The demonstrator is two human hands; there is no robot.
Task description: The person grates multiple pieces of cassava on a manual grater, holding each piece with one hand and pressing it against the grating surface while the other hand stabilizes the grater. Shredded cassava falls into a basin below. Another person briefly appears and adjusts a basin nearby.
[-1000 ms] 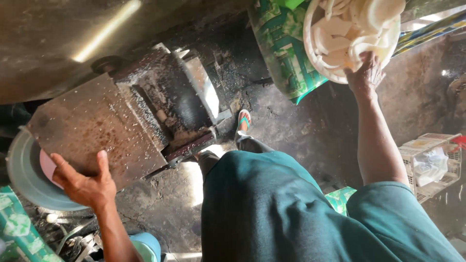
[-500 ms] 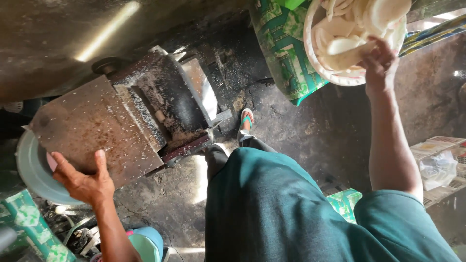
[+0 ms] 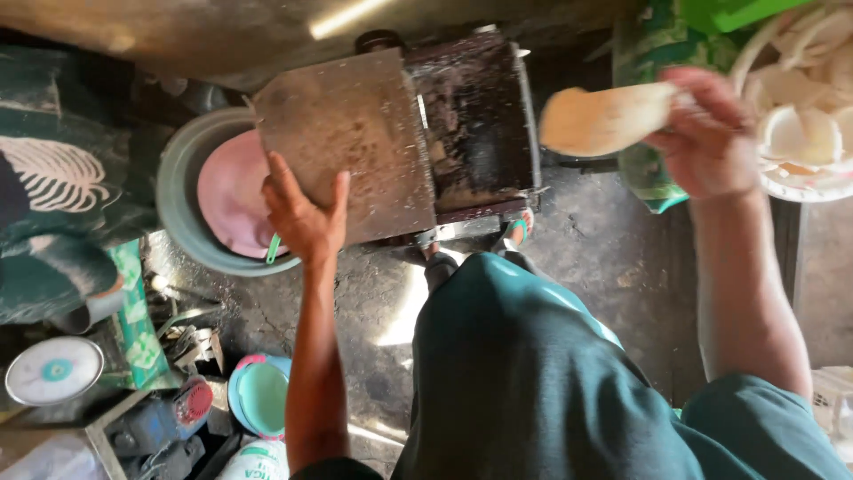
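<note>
Dark, stained ground and clutter fill the view from above, with a grimy machine standing in the middle of it.

Fingers (image 3: 680, 89) of the right hand (image 3: 702, 133) are closed on one end of a pale, flat, elongated slice of peeled root (image 3: 604, 117). Its long axis runs nearly level, from the hand out toward 9 o'clock, so the free, rounded end points at the machine. That end hangs in the air just beside the right edge of the dark, crusted open trough of the metal grating machine (image 3: 475, 116), not touching it as far as can be seen. At 3 o'clock from this hand sits a white round basket heaped with more pale slices (image 3: 804, 133), close against the wrist.

Fingers (image 3: 277, 178) of the left hand (image 3: 302, 218) are spread apart, pressed flat on the lower edge of a rusty, brown, flat metal plate (image 3: 355, 133) that slopes off the machine's left side; the thumb lies on the plate toward 1 o'clock. At 9 o'clock from this hand is a grey-green round plastic basin (image 3: 182, 178) with a pink bowl-shaped thing (image 3: 231, 191) inside, partly under the plate.

Of the two, the right hand carries the slice and is nearer the trough; the left is on the far side, across the plate. Teal cloth over the person's lap (image 3: 533, 373) fills the lower frame.
</note>
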